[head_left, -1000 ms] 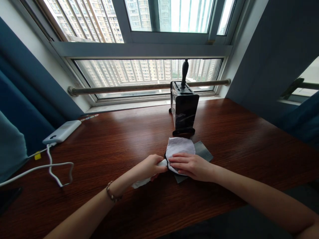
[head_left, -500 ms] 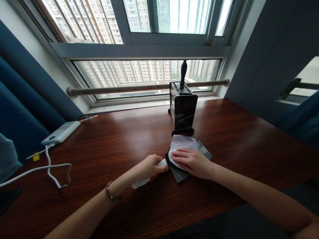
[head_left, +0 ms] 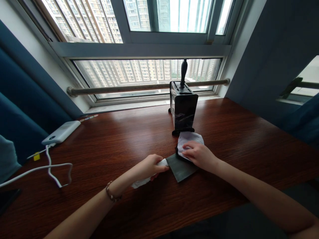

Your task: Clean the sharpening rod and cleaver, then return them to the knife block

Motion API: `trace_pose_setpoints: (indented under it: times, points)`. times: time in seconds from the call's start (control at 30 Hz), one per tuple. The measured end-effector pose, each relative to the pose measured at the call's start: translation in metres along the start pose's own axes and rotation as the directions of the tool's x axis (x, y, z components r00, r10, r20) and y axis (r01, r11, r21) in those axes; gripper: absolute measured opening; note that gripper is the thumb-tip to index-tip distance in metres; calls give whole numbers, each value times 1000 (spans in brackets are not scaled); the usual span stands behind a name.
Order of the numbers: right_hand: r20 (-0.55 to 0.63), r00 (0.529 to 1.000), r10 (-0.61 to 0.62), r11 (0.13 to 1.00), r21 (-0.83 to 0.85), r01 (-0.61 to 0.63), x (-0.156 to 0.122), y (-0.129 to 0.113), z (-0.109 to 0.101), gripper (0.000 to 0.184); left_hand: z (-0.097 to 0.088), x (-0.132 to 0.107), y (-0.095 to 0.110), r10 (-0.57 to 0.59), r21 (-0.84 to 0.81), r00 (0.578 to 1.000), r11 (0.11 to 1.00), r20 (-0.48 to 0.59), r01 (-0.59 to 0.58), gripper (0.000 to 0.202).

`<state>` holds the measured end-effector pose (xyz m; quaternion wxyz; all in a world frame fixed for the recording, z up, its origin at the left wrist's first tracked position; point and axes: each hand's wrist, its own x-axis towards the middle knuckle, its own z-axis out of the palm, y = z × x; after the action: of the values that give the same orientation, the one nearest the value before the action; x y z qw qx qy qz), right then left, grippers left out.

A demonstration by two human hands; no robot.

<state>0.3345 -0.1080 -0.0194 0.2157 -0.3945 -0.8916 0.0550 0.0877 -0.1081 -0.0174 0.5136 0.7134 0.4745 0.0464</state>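
My left hand (head_left: pixel 151 166) is closed around the white, wrapped-looking handle (head_left: pixel 141 183) of a cleaver. Its flat grey blade (head_left: pixel 181 168) points right, low over the brown table. On the blade's far part lies a white cloth (head_left: pixel 191 136) with a black underside or edge. My right hand (head_left: pixel 199 154) grips this cloth from above, fingers bent, and hides part of the blade. Just beyond the cloth stands a black knife block (head_left: pixel 185 111), with one black handle (head_left: pixel 183 71) sticking up out of it.
A white power bank (head_left: pixel 61 132) with a white cable (head_left: pixel 51 171) lies at the left of the wooden table (head_left: pixel 119 139). Part of a dark flat object (head_left: pixel 8 200) shows at the left edge. A metal rail (head_left: pixel 119 89) crosses before the window. Blue curtain (head_left: pixel 25 89) hangs at left.
My right hand and the cloth have slid to the right and slightly away along the blade, uncovering its part near the handle. My left hand has stayed in place.
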Motion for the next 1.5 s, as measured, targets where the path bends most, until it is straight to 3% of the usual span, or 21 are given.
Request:
trace_pose_setpoints:
  times: [0.3, 0.4, 0.57, 0.7, 0.9, 1.0, 1.07, 1.13, 1.2, 1.3, 1.5]
  points:
    - [69, 960, 273, 940, -233, -250, 0, 13, -9, 17, -1, -2, 6, -19, -9, 1000, 1000, 7, 19, 38]
    - [73, 916, 395, 880, -318, -354, -1, 24, -16, 19, -2, -3, 7, -39, -1, 999, 999, 7, 39, 38]
    - [119, 803, 583, 762, -422, -491, 0, 42, -27, 21, -2, -3, 8, -64, 6, 998, 998, 3, 64, 39]
    - [142, 765, 628, 730, -450, -515, 0, 47, -32, 21, -2, -2, 7, -50, 14, 999, 999, 4, 50, 37]
    - [126, 775, 619, 724, -472, -502, 0, 48, -34, 20, -1, -1, 6, -43, 5, 999, 999, 6, 43, 37]
    - [-31, 824, 566, 726, -456, -515, 2, 45, -40, 18, -1, -2, 6, -37, -10, 999, 999, 7, 37, 38]
    - [-135, 877, 461, 790, -388, -475, 3, 38, -42, 16, -1, -2, 6, -33, -18, 999, 999, 10, 34, 38]
    - [-115, 942, 314, 910, -246, -334, 3, 28, -40, 12, -1, -2, 6, -31, -15, 999, 999, 10, 31, 39]
    - [0, 992, 123, 991, -56, -122, 1, 17, -32, 9, -1, -2, 6, -17, -10, 1000, 1000, 9, 17, 38]
    - [125, 986, -112, 990, 105, 99, -2, 0, -13, 11, -1, -2, 5, 7, -13, 1000, 1000, 10, -7, 38]
    - [95, 981, -170, 982, 93, 162, -6, -10, 9, 17, -1, -2, 2, 4, -14, 1000, 1000, 3, -4, 38]
